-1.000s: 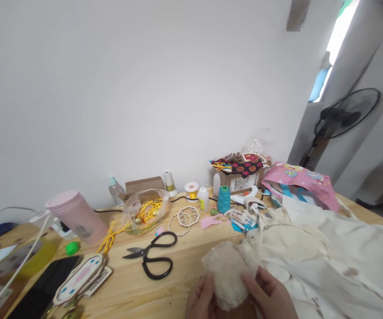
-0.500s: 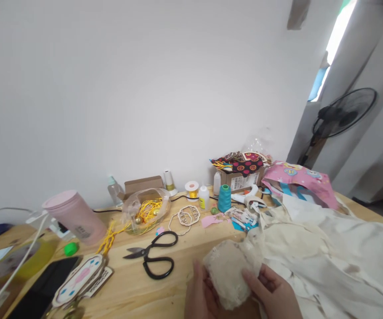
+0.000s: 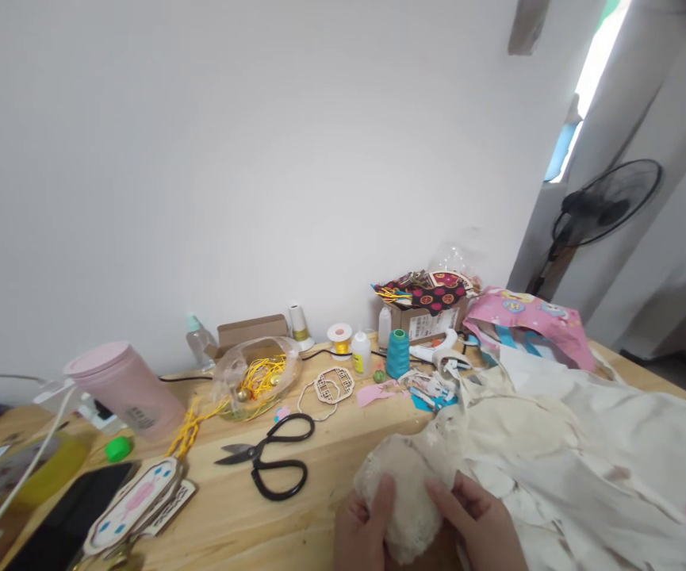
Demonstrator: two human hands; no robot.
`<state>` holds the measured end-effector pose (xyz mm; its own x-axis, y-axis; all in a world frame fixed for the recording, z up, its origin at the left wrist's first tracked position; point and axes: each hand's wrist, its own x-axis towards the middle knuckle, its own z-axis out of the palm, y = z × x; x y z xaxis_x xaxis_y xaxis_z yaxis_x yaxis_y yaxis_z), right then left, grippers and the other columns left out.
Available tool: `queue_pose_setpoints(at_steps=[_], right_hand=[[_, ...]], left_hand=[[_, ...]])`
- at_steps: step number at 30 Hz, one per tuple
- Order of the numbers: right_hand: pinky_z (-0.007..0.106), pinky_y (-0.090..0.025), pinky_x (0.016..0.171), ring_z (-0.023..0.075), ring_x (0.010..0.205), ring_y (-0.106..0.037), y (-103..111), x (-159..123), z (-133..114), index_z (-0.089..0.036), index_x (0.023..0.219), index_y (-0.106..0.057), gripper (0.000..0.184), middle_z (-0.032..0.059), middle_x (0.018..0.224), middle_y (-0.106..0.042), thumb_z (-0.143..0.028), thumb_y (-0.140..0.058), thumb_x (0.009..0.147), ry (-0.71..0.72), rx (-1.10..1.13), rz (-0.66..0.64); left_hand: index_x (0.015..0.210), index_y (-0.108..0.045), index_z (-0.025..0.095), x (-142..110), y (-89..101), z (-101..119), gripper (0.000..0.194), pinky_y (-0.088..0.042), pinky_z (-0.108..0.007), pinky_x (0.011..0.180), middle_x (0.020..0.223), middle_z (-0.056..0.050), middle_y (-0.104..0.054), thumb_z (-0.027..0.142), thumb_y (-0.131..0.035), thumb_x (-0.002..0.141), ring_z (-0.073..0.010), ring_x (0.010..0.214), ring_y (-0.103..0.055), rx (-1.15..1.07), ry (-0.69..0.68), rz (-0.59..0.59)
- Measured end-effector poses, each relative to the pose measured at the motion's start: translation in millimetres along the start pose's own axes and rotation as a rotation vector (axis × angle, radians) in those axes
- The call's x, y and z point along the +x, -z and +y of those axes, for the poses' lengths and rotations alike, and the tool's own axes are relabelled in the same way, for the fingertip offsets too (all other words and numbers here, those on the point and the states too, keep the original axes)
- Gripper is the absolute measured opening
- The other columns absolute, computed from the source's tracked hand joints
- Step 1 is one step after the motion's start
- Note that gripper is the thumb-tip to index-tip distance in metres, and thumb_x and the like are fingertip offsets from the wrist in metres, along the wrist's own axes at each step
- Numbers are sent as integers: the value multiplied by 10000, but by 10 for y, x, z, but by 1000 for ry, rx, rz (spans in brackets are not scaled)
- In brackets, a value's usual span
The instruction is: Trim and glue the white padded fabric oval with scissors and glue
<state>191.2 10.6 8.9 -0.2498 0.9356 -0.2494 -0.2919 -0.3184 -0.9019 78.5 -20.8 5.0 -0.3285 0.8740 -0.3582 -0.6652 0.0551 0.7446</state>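
Two-handed handling of a cream cloth piece (image 3: 411,496), held to the right of the scissors (image 3: 256,454) and slightly nearer. The left hand (image 3: 363,527) and right hand (image 3: 482,523) each pinch one side, thumbs on top (the fingers beneath are mostly hidden). The step in hand appears to be adjusting the piece; the next move presumably calls for an even hold. Outline rounded, without a clear pointing end; the weak long axis seems to run near to far.
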Motion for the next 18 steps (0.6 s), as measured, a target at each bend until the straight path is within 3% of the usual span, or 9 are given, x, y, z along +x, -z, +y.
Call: queue_pose_setpoints(at_steps=[6, 13, 18], right_hand=[[311, -486, 642, 228, 673, -616, -99, -26, -50, -161, 654, -620, 331, 37, 617, -656, -486, -654, 599, 34, -13, 62], [308, -491, 614, 244, 697, -625, -182, -86, -46, -153, 753, -612, 425, 60, 701, -685, -356, -777, 420, 51, -23, 25], [306, -488, 635, 235, 699, -622, -151, -74, -14, -153, 742, -614, 386, 65, 706, -688, -344, -770, 445, 74, 30, 66]], left_hand=[[796, -702, 130, -44, -87, 58, 285, -470, -362, 726, 692, -99, -706, 333, -698, 596, -254, 740, -637, -35, -22, -35], [824, -687, 107, -84, -162, 129, 306, -470, -384, 730, 747, -117, -706, 334, -676, 620, -276, 796, -630, -80, 16, -75], [814, -677, 123, -78, -114, 75, 333, -474, -343, 680, 752, -108, -707, 275, -746, 526, -252, 739, -639, 27, -70, -52]])
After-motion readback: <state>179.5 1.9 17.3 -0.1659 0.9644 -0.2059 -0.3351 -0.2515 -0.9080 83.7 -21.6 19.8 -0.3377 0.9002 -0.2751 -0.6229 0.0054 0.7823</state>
